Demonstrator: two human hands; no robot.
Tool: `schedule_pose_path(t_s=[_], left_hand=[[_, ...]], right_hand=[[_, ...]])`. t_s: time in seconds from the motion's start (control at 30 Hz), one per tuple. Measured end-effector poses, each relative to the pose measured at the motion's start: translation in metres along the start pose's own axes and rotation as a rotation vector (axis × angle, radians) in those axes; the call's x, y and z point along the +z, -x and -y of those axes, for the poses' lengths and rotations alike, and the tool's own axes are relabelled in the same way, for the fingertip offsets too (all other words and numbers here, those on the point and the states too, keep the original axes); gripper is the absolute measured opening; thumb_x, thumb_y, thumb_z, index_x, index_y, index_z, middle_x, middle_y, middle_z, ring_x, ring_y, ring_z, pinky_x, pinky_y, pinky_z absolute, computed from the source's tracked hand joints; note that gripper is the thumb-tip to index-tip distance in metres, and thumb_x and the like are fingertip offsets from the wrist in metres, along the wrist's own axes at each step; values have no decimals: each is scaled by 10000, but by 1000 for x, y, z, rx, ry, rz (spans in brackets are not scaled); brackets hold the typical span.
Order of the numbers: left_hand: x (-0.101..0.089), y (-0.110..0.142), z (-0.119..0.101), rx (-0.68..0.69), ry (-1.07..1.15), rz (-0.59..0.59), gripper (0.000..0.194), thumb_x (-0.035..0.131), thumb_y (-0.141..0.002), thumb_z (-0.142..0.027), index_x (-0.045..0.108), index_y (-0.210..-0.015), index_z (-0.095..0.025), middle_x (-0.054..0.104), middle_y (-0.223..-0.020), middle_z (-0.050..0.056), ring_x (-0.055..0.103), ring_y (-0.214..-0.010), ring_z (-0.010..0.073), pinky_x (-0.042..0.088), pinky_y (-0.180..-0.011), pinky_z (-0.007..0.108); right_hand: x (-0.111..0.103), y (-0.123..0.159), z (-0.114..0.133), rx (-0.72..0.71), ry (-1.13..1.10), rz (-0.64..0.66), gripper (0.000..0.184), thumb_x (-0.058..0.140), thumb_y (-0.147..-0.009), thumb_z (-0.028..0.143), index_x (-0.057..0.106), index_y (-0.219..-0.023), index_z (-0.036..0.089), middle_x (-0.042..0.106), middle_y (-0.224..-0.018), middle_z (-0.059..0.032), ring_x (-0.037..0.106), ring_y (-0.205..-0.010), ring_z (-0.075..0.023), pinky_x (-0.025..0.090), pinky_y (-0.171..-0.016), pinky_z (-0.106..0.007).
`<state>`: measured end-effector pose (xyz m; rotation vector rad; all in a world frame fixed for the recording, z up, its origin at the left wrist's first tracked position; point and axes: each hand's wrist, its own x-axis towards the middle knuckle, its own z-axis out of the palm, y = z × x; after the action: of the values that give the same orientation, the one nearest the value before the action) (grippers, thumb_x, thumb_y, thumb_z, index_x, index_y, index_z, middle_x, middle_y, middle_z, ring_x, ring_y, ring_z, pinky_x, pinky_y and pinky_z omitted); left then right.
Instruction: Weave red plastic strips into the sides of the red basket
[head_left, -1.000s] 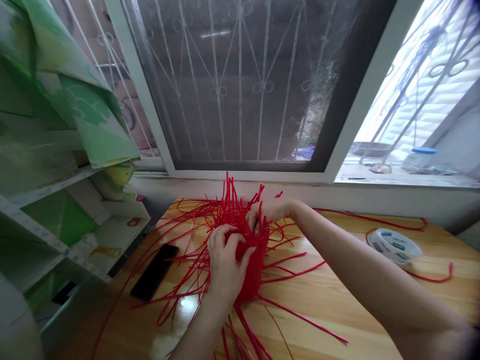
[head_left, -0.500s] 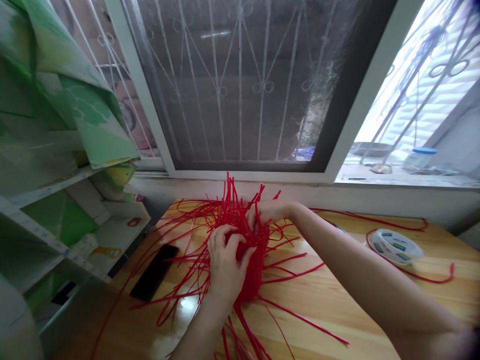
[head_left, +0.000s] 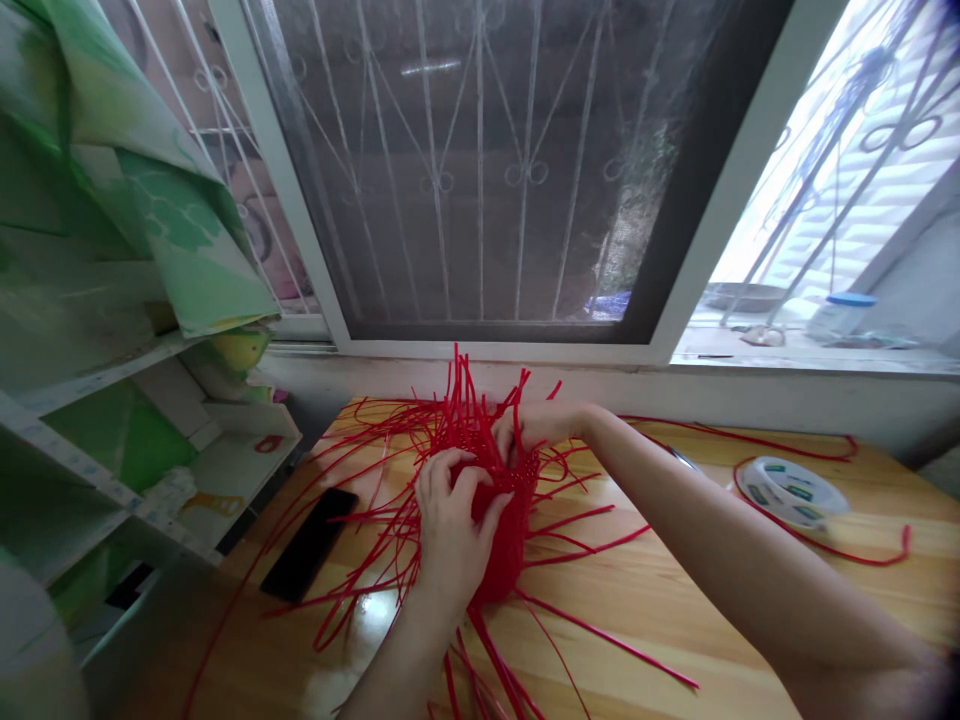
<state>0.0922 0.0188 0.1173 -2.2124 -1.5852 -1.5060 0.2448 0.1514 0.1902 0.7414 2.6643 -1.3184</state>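
Note:
A half-woven red basket stands on the wooden table, with long red plastic strips fanning out from it on all sides. My left hand wraps the near side of the basket, thumb on its rim. At the far rim my right hand pinches some upright red strips. The fingertips of both hands are partly hidden among the strands.
A black phone lies on the table left of the basket. A white tape roll sits at the right, with a red strip looped around it. Green-and-white shelves stand at the left; a barred window is behind.
Almost nothing differs. Both hands stay on the basket; my right hand's fingers shift slightly at the far rim.

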Motion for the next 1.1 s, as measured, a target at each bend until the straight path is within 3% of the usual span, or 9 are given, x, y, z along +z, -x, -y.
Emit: schedule_pose_path(t_s=[0.6, 0.83, 1.1], left_hand=[[0, 0, 0, -6, -9, -20, 135, 656, -740, -225, 553, -813, -179, 479, -1054, 58, 418, -1043, 209, 331, -916, 392], [0, -3, 1, 24, -47, -21, 107, 597, -789, -269, 554, -795, -171, 477, -1069, 76, 408, -1069, 225, 323, -936, 413], [0, -4, -3, 16, 11, -16, 61, 503, -840, -193, 550, -808, -169, 486, -1048, 69, 414, -1038, 201, 331, -924, 389]], right_hand=[[9, 0, 7, 53, -17, -47, 353, 427, -542, -15, 717, -686, 128, 634, -579, 29, 528, -587, -104, 399, -589, -206], [10, 5, 18, 21, -121, 5, 389, 521, -608, 41, 689, -944, 144, 680, -723, 8, 589, -673, -120, 442, -638, -224], [4, 14, 17, 22, -287, 49, 424, 625, -657, 179, 630, -1079, 143, 690, -836, -36, 632, -772, -148, 474, -715, -262]])
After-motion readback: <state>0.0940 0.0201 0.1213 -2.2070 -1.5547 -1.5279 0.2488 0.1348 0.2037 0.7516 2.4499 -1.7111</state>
